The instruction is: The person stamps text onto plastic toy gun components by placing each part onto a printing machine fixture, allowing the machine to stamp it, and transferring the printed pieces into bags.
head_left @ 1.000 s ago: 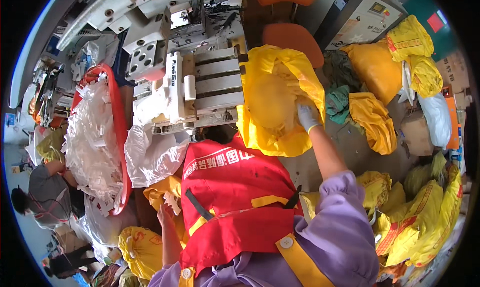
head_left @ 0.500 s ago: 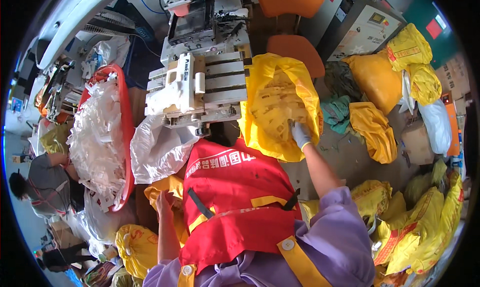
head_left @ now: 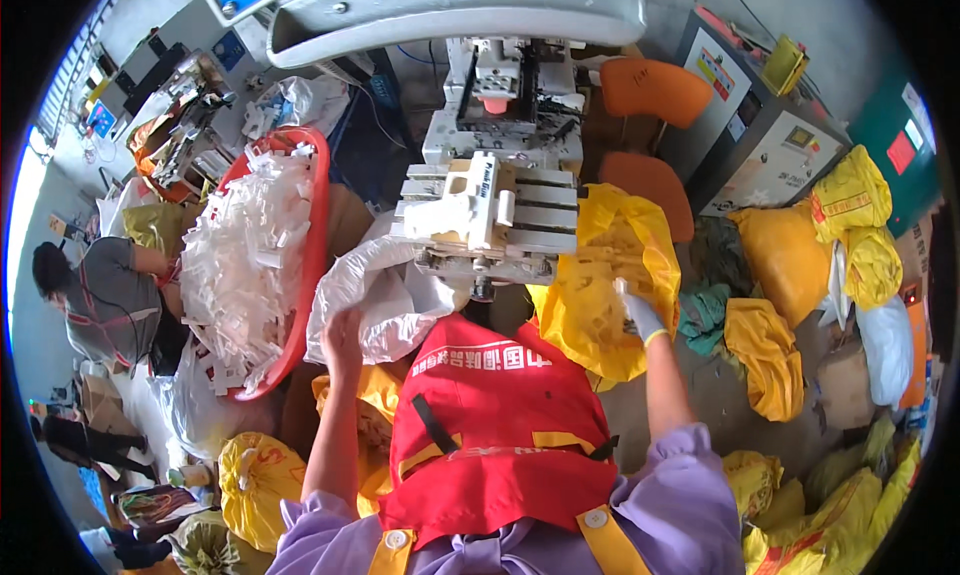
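Observation:
My right hand [head_left: 641, 316], in a pale glove, reaches into the open yellow bag [head_left: 655, 235] to the right of the machine. The bag holds many translucent yellowish plastic pieces [head_left: 603, 271]. The gloved fingers are bent among these pieces; what they grip is too small to make out. My bare left hand [head_left: 343, 337] is at the near left edge of the white plastic bag [head_left: 405, 310], overlapping it. Its fingers point up, but their grip is unclear. On the machine's slotted table [head_left: 545, 213], between my hands, lies a white toy-gun-shaped piece [head_left: 478, 203].
A red tub [head_left: 318, 190] heaped with clear plastic pieces [head_left: 245, 265] stands at left, with another person [head_left: 110, 300] beside it. Orange chairs [head_left: 655, 87] and a grey cabinet [head_left: 770, 150] are at the back right. Yellow sacks [head_left: 775, 255] lie on the right.
The view has tilted up and shifted left. My left hand has moved forward from beside the apron to the white bag, whose opening looks wider. My right hand remains inside the yellow bag.

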`<state>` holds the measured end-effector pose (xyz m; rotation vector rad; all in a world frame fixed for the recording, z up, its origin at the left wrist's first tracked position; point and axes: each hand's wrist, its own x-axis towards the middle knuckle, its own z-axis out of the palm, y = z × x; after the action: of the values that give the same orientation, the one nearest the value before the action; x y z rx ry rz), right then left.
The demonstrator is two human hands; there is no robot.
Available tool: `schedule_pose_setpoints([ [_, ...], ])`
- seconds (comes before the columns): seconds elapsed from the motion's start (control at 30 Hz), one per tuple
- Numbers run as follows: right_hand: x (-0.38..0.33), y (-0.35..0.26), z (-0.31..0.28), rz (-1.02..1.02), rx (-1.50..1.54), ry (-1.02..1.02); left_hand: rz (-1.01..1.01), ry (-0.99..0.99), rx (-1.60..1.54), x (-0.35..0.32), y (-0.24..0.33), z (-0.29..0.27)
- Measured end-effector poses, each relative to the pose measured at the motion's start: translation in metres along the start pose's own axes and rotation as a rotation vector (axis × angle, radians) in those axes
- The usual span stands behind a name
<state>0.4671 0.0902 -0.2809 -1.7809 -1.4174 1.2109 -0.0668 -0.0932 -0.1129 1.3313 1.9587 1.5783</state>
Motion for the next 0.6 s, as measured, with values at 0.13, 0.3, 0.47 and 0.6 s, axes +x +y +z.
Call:
schedule_pose_setpoints([
  [0.13, -0.098, -0.129, -0.081, 0.281, 0.253, -0.105, 0.589, -0.030, 0.299, 0.065, 0.142, 0.055],
  [0.3, -0.187, -0.259, -0.088, -0.595, 0.361, -0.078, 0.798, -0.131, 0.470, 0.109, 0.161, 0.111],
  [0.47, -0.165, -0.333, -0.018, -1.006, -0.115, -0.010, 0.573, 0.207, 0.378, 0.131, 0.173, 0.050],
  [0.6, -0.117, -0.363, 0.038, -1.249, -0.252, 0.010, 0.156, 0.180, 0.512, 0.099, 0.117, -0.027],
])
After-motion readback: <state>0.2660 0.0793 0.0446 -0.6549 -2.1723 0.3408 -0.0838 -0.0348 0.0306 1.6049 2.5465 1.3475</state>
